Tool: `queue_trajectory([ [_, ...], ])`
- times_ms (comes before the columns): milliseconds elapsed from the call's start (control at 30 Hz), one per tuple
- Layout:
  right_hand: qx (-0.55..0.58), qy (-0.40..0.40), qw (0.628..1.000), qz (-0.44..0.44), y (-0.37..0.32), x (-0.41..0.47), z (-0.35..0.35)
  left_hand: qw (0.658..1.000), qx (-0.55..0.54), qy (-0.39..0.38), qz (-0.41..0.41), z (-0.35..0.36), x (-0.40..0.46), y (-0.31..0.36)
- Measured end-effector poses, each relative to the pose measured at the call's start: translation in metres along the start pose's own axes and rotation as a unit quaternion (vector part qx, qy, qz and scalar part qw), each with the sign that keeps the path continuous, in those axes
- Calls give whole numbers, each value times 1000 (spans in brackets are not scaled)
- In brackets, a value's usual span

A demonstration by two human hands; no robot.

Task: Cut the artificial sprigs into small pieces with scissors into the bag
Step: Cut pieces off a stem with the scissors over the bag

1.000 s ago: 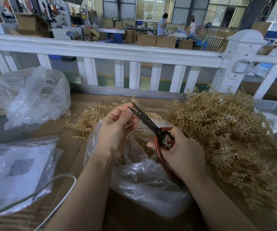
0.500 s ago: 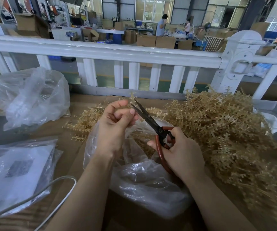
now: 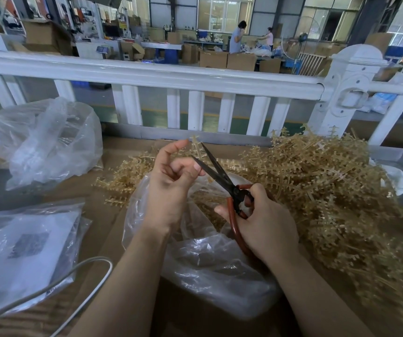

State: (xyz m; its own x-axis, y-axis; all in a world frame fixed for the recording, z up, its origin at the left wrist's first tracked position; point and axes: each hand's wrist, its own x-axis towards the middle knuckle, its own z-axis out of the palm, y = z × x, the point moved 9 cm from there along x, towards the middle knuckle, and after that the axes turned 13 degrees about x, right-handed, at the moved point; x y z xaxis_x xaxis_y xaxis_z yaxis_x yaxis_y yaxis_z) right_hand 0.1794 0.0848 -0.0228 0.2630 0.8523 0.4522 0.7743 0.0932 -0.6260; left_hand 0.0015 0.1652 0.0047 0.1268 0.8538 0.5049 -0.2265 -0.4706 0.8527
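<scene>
Most of the job is still lying ahead, I judge: a big heap of uncut sprigs (image 3: pixel 336 190) is sitting on the tabletop (image 3: pixel 103 215) at three o'clock of the bag (image 3: pixel 215 268), which is holding only a thin layer of cut pieces. The left hand (image 3: pixel 171 181) is pinching one sprig (image 3: pixel 195 144) at its twelve o'clock between the parted blades, while the right hand (image 3: pixel 263 222) is gripping the scissors (image 3: pixel 222 176) by their red handles. No writing is reading clearly; the label (image 3: pixel 29 244) on the packet at nine o'clock is too blurred.

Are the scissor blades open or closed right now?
Open: the scissors held by the right hand show two dark blades spread in a V.
</scene>
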Motion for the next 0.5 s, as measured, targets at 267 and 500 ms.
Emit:
queue_trajectory([
  [267,-28,16,999,-6,-3,-1,-5,997,-41,8,-62,5,-2,-9],
  [500,-44,18,999,-16,-6,-1,-7,997,-33,16,-64,8,-5,-9],
])
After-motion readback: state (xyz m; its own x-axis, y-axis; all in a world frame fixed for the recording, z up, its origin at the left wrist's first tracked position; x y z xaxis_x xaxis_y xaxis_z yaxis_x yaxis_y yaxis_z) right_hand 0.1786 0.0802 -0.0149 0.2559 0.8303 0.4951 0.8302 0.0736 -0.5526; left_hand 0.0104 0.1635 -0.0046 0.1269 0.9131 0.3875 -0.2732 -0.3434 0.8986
